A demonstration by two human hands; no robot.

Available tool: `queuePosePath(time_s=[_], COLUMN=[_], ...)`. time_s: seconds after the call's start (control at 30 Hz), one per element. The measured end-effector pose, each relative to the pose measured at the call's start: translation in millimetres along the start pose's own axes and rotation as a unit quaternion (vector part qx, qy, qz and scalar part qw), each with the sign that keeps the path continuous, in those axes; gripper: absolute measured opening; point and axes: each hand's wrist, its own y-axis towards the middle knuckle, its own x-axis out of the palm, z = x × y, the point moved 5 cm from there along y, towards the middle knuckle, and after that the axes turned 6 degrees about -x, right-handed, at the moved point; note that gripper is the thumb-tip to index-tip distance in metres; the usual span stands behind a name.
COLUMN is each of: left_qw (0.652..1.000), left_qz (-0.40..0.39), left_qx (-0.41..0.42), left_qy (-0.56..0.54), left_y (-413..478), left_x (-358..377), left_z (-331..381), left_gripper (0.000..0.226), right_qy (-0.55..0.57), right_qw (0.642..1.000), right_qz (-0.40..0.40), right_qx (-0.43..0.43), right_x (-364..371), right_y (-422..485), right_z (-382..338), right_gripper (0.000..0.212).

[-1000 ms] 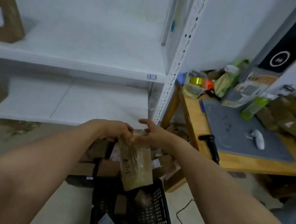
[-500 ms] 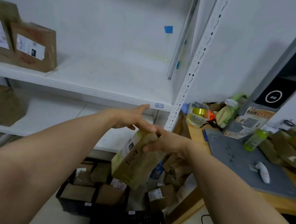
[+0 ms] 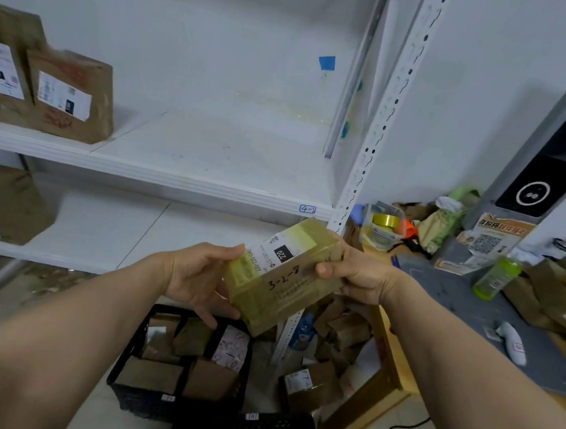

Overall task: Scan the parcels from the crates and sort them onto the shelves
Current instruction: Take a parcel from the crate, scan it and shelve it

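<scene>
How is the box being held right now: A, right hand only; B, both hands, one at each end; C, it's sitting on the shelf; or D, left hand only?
B: the left hand grips one end of the box and the right hand grips the other, with the box in the air in front of the shelf.

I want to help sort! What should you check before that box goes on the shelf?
1. Grip: left hand and right hand both hold the parcel: ok.
2. Its handwritten code faces up, readable: ok.
3. Bare room on the upper shelf: ok.
4. The shelf tag matches the code: cannot tell, tag too small.
5. Parcel scanned: cannot tell.
</scene>
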Motion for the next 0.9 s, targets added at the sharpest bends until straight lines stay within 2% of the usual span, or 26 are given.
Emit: queuePosePath(time_s=[0.13,0.23,0.37,0.5,0.6,0.67,0.77,0.83,0.9], left_qw=[0.994,0.991,0.989,0.989,0.985,0.974,0.94,0.938,0.939], left_qz=[-0.063,-0.011,0.062,0.075,0.11,0.141,0.16,0.165,0.157], left_qx=[0.039,0.071,0.097,0.114,0.126,0.154,0.179,0.162,0.151], left_qy=[-0.083,-0.117,-0.092,-0.055,-0.034,-0.089,-0.24,-0.257,-0.267], left_y=[7.2,10.2,10.6,16.0,18.8,20.6,27.6,37.0,48.5], left_x=[11.1,5.1,-5.3,-1.8,3.0,2.9,1.7,9.9,27.8], left_z=[-2.2,5.5,15.2,21.1,26.9,31.6,31.8,27.9,24.8], left_gripper=[0.092,0.097,0.094,0.088,0.099,0.096,0.071,0.073,0.062], right_qy=[-0.002,-0.025,-0.006,-0.009,-0.007,0.016,0.056,0.081,0.108], right_qw=[1.0,0.998,0.994,0.986,0.982,0.981,0.977,0.972,0.968], right_qz=[-0.004,0.051,0.099,0.152,0.169,0.174,0.195,0.21,0.215], right_qx=[-0.016,-0.002,0.055,0.068,0.087,0.084,0.069,0.069,0.074], right_x=[-3.1,-13.1,-21.9,-27.3,-30.7,-34.0,-37.9,-38.9,-39.3], right_y=[-2.1,-3.3,-6.6,-5.8,-10.3,-14.7,-20.2,-22.6,-24.6], right_z=[2.6,10.8,19.1,25.1,35.1,43.4,56.4,65.8,75.2], right_gripper=[0.102,0.095,0.106,0.097,0.084,0.079,0.077,0.071,0.065])
